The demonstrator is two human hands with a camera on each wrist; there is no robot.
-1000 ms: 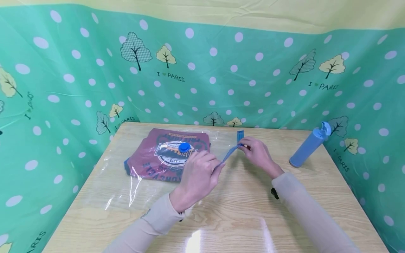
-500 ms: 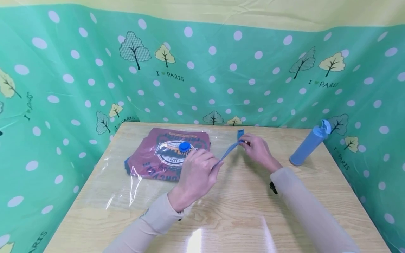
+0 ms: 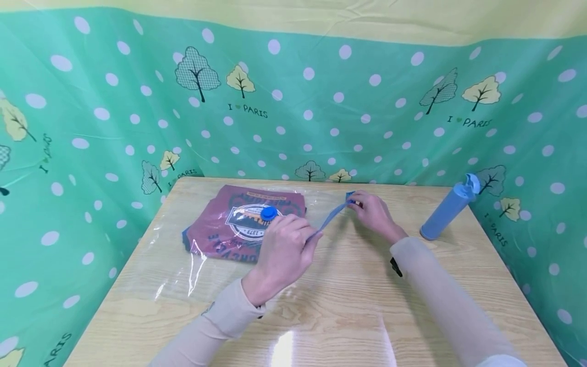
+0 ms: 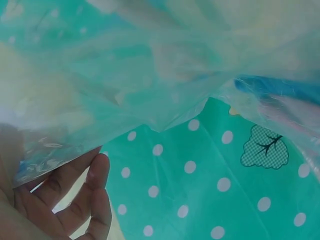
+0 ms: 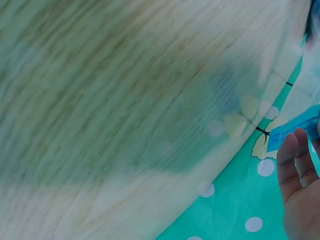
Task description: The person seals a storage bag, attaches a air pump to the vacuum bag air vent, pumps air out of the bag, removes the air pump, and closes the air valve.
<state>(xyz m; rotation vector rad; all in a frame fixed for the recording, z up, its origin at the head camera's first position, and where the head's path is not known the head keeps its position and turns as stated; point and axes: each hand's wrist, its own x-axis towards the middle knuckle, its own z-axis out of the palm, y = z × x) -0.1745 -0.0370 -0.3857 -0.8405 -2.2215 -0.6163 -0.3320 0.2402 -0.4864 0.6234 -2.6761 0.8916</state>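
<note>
A clear plastic vacuum storage bag [image 3: 176, 275] lies on the table with a folded maroon shirt [image 3: 202, 239] inside and a round blue valve [image 3: 268, 213] on top. Its blue zip strip [image 3: 333, 214] is raised along the right edge, between both hands. My left hand [image 3: 285, 250] pinches the near part of the strip between thumb and fingers. Farther back, my right hand [image 3: 373, 211] pinches the strip close to its far end. In the right wrist view a flat blue strip end [image 5: 282, 137] sticks out past the fingertips. Clear film covers much of the left wrist view.
A blue cylindrical hand pump [image 3: 442, 219] stands at the right of the wooden table [image 3: 348, 311], its handle at the top. Green dotted curtains [image 3: 275, 127] with printed trees hang behind and on both sides.
My right hand has moved slightly back along the strip, so less of the blue end shows beyond its fingers. My left hand has shifted a little left, still pinching the strip.
</note>
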